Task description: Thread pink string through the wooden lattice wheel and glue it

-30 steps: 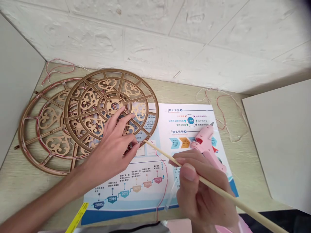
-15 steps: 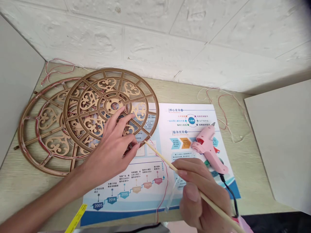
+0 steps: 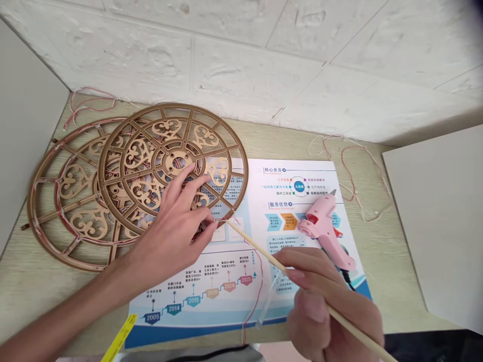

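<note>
My left hand lies over a bronze-coloured round lattice frame with scroll ornaments, its fingers across the spokes and its thumb and forefinger closed at the near right rim. A thin wooden stick is pinched in my right hand, slanting up to the left. The stick's tip is at that rim, close to my left thumb; whether it touches cannot be told. A thin red and white wire runs from the rim down to the table's front edge. A second round frame, with wire along its ribs, lies partly underneath.
A pink glue gun lies on a printed leaflet, beyond my right hand. Loose wires lie at the back right, others at the back left. A yellow strip is at the front. White panels and a brick wall enclose the table.
My right hand has shifted slightly right and toward me, and the stick's tip has drawn back a little from the rim. My left hand stays on the frame.
</note>
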The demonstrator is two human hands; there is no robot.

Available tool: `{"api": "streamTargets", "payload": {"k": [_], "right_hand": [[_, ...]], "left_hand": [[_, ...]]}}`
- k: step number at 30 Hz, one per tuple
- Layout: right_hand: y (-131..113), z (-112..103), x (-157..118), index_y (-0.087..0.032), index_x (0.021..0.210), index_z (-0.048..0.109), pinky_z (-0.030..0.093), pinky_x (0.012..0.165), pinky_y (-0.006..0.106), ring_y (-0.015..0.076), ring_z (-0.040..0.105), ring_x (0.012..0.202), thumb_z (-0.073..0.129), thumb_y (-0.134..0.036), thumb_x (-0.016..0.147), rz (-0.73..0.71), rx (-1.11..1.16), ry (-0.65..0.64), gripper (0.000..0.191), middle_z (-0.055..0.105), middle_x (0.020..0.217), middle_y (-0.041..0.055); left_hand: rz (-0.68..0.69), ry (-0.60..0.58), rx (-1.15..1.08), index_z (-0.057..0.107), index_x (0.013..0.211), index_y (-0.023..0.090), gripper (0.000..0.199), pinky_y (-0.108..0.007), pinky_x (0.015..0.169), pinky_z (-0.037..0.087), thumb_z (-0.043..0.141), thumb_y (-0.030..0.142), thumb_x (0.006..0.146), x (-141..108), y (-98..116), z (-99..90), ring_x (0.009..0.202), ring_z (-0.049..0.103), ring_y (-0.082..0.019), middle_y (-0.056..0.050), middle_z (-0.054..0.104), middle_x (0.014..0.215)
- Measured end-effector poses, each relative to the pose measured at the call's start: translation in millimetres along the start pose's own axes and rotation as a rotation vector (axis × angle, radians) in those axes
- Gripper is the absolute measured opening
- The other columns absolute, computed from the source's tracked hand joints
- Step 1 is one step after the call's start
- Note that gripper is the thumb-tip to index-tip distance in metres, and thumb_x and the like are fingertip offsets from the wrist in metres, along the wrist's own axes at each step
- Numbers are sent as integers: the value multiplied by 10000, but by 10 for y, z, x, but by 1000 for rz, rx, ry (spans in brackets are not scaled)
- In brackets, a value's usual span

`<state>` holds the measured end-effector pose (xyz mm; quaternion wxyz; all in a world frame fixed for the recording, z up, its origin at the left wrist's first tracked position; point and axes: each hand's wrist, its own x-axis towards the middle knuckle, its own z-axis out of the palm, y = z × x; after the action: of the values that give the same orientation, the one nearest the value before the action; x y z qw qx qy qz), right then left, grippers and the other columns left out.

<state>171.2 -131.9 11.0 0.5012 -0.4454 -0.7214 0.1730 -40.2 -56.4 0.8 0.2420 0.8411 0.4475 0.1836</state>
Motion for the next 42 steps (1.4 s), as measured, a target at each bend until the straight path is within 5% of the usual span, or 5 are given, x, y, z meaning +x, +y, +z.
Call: {"api": "streamTargets", "payload": {"k": [32,38,42], "right_hand": [[90,30,92,-171,970,661,543,614,403,246,696,753,532,-179,951,-17,-118,146,131,706,828,73],[-55,-125,41,-173,992,664,560,621,401,249,695,777,544,-231,965,81,-111,78,136,712,880,98],[-35,-44,22,-164,990,655,551,617,395,240,684,767,528,-170,953,24,-100,56,132,704,853,89]], "left_hand": [[8,-10,21,675,753,175,330,-637,1184,294,443,236,981,-1,2,4,1508,148,-360,-111,403,1490],[-2,-25,13,682,759,178,329,-643,1190,277,447,246,980,1,4,-5,1511,134,-360,-107,400,1493],[6,-16,17,685,766,177,323,-636,1196,274,452,247,979,3,3,-4,1508,149,-358,-107,410,1485]]}}
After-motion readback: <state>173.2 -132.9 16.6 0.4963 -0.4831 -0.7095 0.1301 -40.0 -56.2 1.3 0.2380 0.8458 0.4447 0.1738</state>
